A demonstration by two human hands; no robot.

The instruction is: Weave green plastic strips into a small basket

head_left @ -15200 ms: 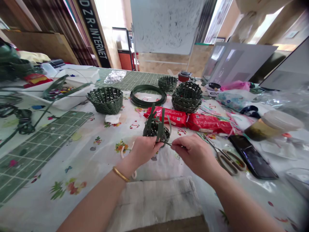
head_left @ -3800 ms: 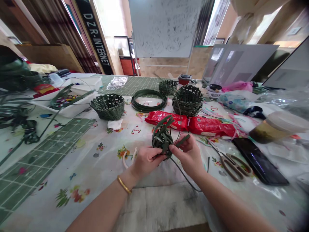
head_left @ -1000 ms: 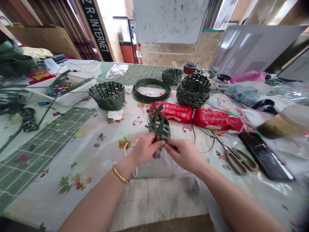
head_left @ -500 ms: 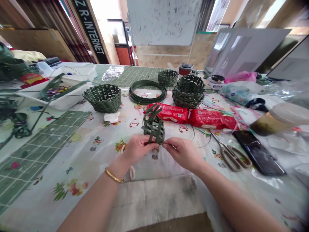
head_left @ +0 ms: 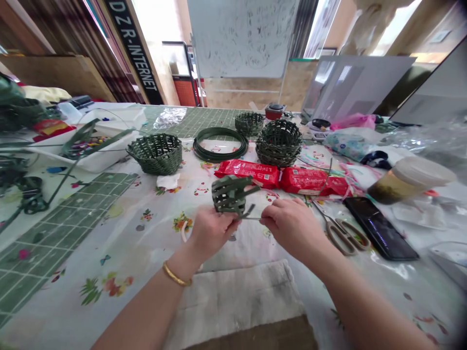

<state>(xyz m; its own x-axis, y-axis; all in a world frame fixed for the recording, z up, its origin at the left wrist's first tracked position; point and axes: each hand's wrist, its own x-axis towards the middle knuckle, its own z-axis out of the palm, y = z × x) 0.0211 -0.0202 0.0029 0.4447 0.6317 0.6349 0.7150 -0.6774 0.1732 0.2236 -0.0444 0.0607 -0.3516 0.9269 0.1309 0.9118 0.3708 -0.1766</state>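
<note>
A small, partly woven dark green basket point(head_left: 228, 195) tilts just above the patterned tablecloth, loose strip ends sticking out on its right. My left hand point(head_left: 214, 229) is closed on its near lower edge. From that edge a thin green strip point(head_left: 251, 218) runs straight across to my right hand point(head_left: 282, 218), whose thumb and fingers pinch it. The far part of the strip seems to rise behind my right hand. My left fingertips are partly hidden by the hand itself.
Finished green baskets point(head_left: 156, 153) and a coil of strip point(head_left: 220, 144) stand behind. Red packets point(head_left: 251, 173) lie across the middle. Scissors point(head_left: 343, 236), a phone point(head_left: 381, 227) and a lidded tub point(head_left: 410, 180) are at right. A folded cloth point(head_left: 237, 301) lies in front.
My right hand has moved right, away from the basket, drawing out a length of strip. The small basket has turned, and its loose ends now point right. The view has shifted slightly.
</note>
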